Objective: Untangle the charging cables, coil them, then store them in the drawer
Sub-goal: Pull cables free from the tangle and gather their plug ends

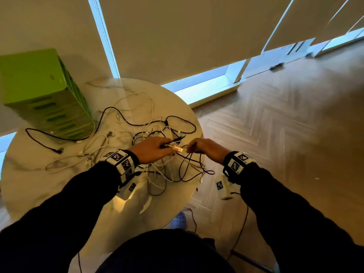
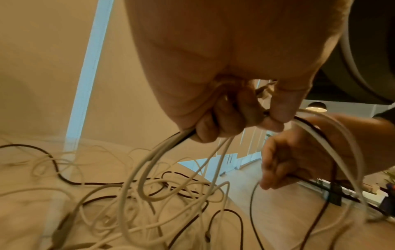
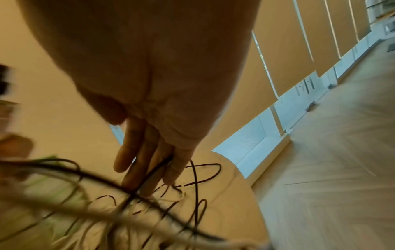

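Observation:
A tangle of black and white charging cables (image 1: 155, 131) is spread over the round marble table (image 1: 49, 186). My left hand (image 1: 167, 147) is raised above the table's right side and grips a bundle of white and black cable ends (image 2: 171, 140). A USB plug (image 1: 177, 149) sticks out of its fingers toward my right hand. My right hand (image 1: 192, 147) is just right of it and pinches a thin black cable (image 2: 303, 180). In the blurred right wrist view that black cable (image 3: 158, 165) runs between the fingers (image 3: 136, 152). The green drawer unit (image 1: 45, 99) stands at the table's back left.
Cable loops (image 1: 199, 170) hang over the table's front right edge. Wooden floor (image 1: 285, 125) lies to the right, roller blinds and low windows (image 1: 206, 85) behind. A blue shoe (image 1: 178, 219) shows below the table edge.

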A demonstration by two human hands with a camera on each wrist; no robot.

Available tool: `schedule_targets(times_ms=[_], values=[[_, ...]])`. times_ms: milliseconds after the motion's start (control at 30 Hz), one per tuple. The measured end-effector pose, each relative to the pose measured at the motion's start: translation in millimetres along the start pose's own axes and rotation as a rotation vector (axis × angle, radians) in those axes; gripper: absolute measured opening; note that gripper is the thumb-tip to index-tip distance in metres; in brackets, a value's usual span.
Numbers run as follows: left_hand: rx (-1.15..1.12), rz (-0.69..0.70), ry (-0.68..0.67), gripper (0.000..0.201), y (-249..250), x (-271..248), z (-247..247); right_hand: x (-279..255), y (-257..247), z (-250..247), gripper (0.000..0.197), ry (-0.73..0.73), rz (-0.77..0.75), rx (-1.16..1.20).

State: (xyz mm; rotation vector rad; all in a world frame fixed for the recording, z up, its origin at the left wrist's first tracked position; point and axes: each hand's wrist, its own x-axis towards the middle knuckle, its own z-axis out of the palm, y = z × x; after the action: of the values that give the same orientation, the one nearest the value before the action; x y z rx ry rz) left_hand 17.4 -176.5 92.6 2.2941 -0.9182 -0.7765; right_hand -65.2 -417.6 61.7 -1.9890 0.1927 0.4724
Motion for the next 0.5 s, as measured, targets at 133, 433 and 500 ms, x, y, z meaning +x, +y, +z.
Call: schedule_targets(times_ms=[133,433,500], values=[[-0.055,-0.044,0.069,0.072,-20,-21,-23,15,14,-12,0.021,-0.160,-0.090,-0.514],[-0.152,-0.174,0.088,0.067,-46,-59,-58,66,-9,-16,0.025,-0.109,-0.177,-0.655],[-0.135,-0.182,0.022,0.054,-38,-62,-50,78,-24,-14,0.028,0.053,-0.289,-0.587]])
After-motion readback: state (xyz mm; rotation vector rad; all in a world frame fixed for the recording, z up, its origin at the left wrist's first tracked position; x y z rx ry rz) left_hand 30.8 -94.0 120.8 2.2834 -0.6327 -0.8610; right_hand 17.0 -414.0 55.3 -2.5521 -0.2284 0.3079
